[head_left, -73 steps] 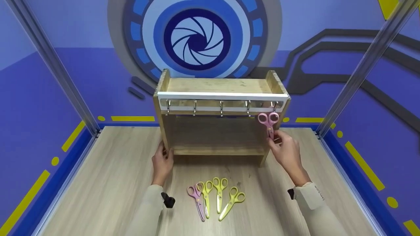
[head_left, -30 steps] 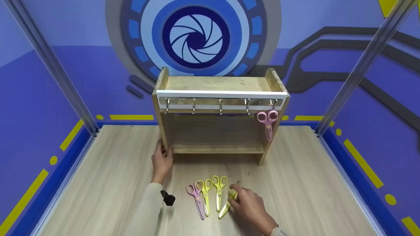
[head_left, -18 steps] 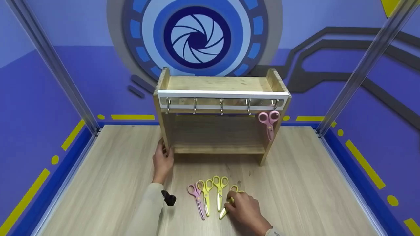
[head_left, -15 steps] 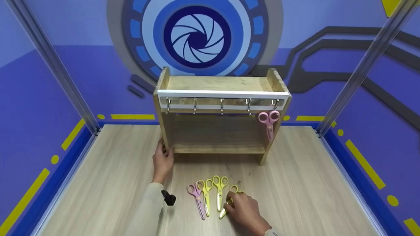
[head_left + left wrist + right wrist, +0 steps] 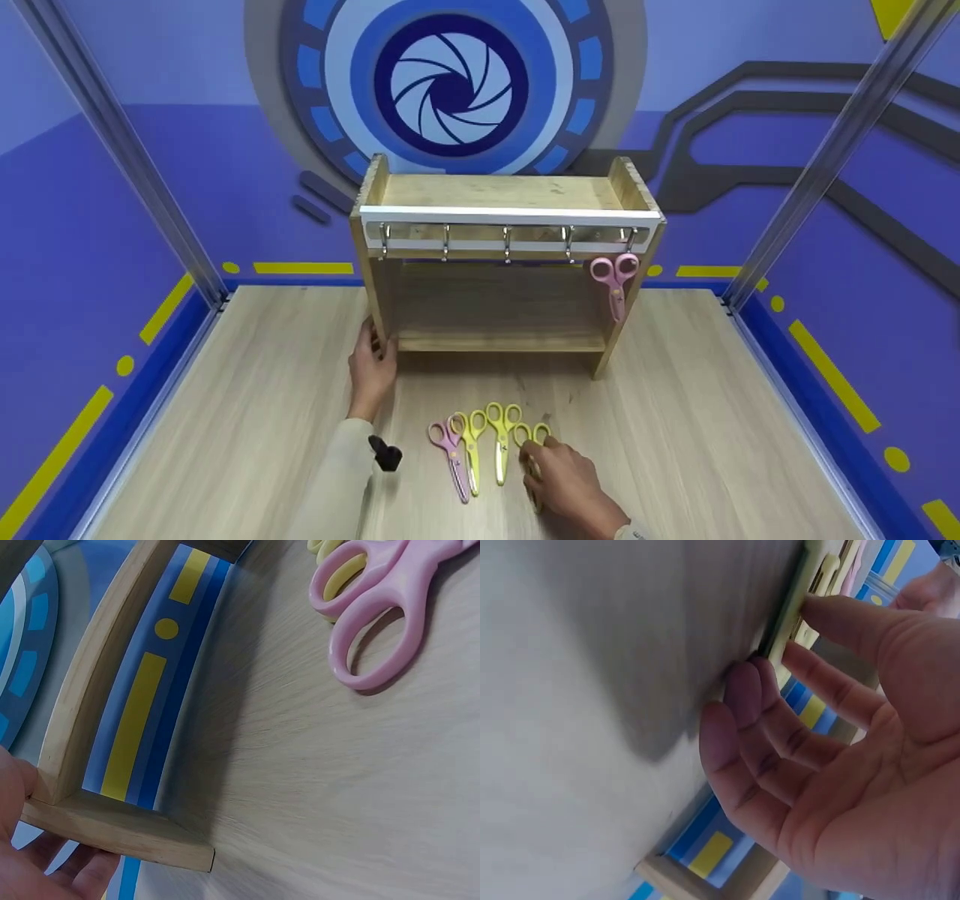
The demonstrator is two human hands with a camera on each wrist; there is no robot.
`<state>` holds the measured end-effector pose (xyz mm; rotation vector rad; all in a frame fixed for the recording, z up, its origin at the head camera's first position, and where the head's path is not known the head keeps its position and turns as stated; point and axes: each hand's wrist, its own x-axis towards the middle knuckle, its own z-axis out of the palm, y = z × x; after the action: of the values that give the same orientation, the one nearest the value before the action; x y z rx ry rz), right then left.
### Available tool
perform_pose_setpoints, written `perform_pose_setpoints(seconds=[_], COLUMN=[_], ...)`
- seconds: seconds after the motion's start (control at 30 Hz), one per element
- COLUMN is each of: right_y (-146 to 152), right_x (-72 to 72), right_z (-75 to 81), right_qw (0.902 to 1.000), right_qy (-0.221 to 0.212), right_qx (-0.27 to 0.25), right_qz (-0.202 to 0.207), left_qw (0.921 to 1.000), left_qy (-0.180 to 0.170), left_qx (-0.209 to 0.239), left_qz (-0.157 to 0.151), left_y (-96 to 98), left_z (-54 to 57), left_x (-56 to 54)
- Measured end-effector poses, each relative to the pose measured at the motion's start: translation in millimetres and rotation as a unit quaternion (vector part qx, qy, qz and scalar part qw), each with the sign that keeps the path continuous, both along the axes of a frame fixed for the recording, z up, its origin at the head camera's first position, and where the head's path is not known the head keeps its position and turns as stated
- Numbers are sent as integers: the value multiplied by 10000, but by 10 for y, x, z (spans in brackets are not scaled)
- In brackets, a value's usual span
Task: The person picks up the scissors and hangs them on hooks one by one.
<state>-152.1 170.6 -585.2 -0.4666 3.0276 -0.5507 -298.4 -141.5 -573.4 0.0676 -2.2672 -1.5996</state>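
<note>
My left hand [image 5: 373,375] grips the lower left side panel of a small wooden rack [image 5: 499,343], thumb in front and fingers behind the panel in the left wrist view. My right hand [image 5: 564,480] pinches the rightmost yellow scissors [image 5: 541,430] at the table, partly covering them; their handle loops point toward the rack. In the right wrist view, thumb and index finger meet at the yellow edge of the scissors [image 5: 787,641]. Beside them lie two more yellow scissors, one [image 5: 501,442] and another [image 5: 472,450], then pink scissors [image 5: 452,459] at the left.
A white hook rail [image 5: 510,215] with several metal hooks runs across the rack's top front. Pink scissors [image 5: 616,289] hang from its rightmost hook. The wood-grain table [image 5: 720,420] is bounded by blue-purple walls [image 5: 195,187] and metal posts.
My right hand has left the hanging pink scissors and come down to the rightmost yellow scissors. These have turned, their loops swinging left and blades now toward me. The left hand has stayed put.
</note>
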Motion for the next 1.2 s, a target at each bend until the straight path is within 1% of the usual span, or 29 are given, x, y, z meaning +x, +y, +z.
perform_pose_setpoints(seconds=[0.13, 0.23, 0.3, 0.43, 0.5, 0.7, 0.83, 1.07, 1.2], right_y=[102, 189, 248, 354, 396, 470, 486, 503, 504], right_x=[24, 32, 26, -6, -26, -62, -72, -115, -127], right_z=[24, 32, 36, 40, 36, 21, 18, 2, -8], right_qw=[9996, 9992, 9994, 9995, 9991, 9987, 9987, 9975, 9972], right_qy=[190, 331, 321, 174, 175, 256, 256, 270, 243], right_qx=[31, 89, 87, 51, 69, 177, 154, 149, 182], right_qz=[186, 211, 107, -250, -383, -411, -418, -638, -683], left_qw=[10000, 10000, 10000, 9999, 9999, 10000, 10000, 10000, 10000], left_qy=[-29, -31, -22, -37, -42, -18, 3, -42, -52], left_qx=[-48, -9, 17, 31, 33, -16, -10, 3, 15], left_qz=[22, 6, -23, -89, -95, -53, -19, -21, -18], left_y=[3, 3, 0, -6, -6, -4, -2, 12, 14], left_z=[4, 12, 13, 10, 11, -1, -4, 13, 13], left_x=[3, 6, 6, 12, 16, 18, 16, 14, 11])
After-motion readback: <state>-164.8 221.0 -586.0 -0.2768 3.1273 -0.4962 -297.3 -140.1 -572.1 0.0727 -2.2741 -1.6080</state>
